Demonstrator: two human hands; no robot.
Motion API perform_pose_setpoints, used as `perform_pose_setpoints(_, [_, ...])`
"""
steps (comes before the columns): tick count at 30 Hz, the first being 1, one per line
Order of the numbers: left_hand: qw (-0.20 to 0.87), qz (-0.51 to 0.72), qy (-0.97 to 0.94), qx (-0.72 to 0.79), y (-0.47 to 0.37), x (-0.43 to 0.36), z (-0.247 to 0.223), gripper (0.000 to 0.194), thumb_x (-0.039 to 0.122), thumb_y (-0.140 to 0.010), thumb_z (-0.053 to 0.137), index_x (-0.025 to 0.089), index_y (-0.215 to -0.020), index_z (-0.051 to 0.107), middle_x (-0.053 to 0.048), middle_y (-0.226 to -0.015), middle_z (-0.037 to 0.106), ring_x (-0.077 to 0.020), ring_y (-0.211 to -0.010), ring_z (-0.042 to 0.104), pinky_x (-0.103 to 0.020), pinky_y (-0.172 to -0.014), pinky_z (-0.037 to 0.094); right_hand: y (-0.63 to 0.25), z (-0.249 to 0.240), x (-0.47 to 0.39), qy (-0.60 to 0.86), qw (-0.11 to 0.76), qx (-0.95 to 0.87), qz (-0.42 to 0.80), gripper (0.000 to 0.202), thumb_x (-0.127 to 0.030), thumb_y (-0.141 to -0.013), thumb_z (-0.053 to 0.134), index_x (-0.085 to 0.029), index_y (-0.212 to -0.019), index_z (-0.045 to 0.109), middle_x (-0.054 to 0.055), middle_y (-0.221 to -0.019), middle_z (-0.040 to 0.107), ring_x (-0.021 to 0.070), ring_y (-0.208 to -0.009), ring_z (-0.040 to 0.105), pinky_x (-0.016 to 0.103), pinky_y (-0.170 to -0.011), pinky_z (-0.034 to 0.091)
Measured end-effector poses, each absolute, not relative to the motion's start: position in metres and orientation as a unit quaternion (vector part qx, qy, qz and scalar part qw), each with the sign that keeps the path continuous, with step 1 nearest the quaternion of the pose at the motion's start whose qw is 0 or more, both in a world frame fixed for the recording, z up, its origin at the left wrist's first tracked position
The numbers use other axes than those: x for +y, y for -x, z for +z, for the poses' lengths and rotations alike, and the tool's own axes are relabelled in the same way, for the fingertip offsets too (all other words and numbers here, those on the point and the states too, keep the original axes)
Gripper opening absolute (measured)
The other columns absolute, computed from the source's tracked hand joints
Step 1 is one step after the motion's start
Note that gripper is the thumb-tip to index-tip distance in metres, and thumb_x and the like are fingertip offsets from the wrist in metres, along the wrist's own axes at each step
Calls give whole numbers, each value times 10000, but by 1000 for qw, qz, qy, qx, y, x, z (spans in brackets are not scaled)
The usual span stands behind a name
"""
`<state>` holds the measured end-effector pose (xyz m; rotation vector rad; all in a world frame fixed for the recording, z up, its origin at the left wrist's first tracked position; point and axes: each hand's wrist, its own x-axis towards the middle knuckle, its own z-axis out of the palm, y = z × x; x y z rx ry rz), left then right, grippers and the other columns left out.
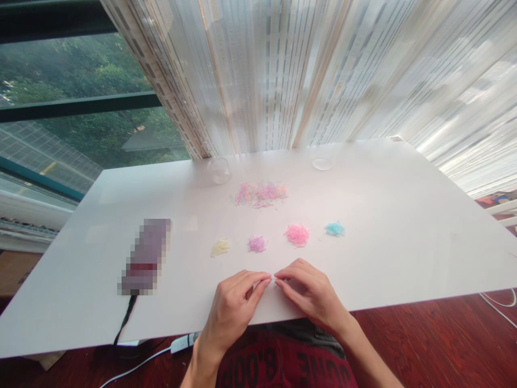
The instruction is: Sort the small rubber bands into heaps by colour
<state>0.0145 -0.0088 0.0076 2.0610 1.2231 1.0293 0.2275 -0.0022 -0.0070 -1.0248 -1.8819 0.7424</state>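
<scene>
My left hand (238, 299) is closed in a pinch, thumb against forefinger, low over the front of the white table. Facing it, my right hand (311, 291) pinches too, its fingertips a small gap away. Whatever lies between the fingertips is too small to name. Just beyond the hands are small heaps of thin, short strands: a pale yellow heap (220, 248), a purple heap (257, 244), a pink heap (298, 235) and a turquoise heap (335, 229). Farther back spreads a larger pile of mixed-colour strands (260, 194).
Toward the back edge of the white table (404, 231) stand a clear round container (219, 171) and a clear round lid (322, 164). A blurred-out flat object (146, 258) with a black cable lies at left. A striped curtain (283, 70) hangs behind the table.
</scene>
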Motion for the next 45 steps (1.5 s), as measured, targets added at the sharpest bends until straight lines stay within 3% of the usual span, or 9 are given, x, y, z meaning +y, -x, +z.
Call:
perform_pose_setpoints(6, [272, 381, -762, 448, -14, -9, 8, 121, 146, -1026, 664, 206, -1072, 758, -27, -956, 821, -144, -757, 732, -240, -756, 568, -228, -8, -3, 410, 424, -749, 303, 86, -169, -1017, 664, -220, -1025, 732, 29, -857, 742, 174, -788, 674, 278, -728, 538])
perform_pose_setpoints(24, [305, 345, -757, 463, -13, -12, 7, 134, 162, -1021, 648, 225, -1069, 756, -8, -887, 779, -121, -626, 604, -240, -643, 507, -230, -4, -5, 423, 423, -720, 351, 96, -151, -993, 666, -234, -1014, 711, 27, -913, 736, 166, -833, 689, 268, -769, 555])
perform_pose_setpoints(38, [305, 393, -738, 456, -13, -12, 4, 186, 83, -952, 680, 230, -1021, 770, -37, -972, 813, -155, -769, 733, -216, -596, 543, -231, -3, -4, 409, 419, -724, 365, 172, -92, -977, 626, -235, -1030, 708, 41, -960, 739, 175, -887, 703, 281, -814, 575])
perform_pose_setpoints(45, [312, 392, -735, 457, -14, -12, 8, 151, 95, -950, 684, 216, -989, 764, -49, -941, 810, -164, -778, 741, -211, -586, 545, -231, -6, -4, 413, 427, -718, 362, 112, -169, -985, 678, -236, -1069, 712, 42, -963, 750, 179, -876, 712, 290, -801, 583])
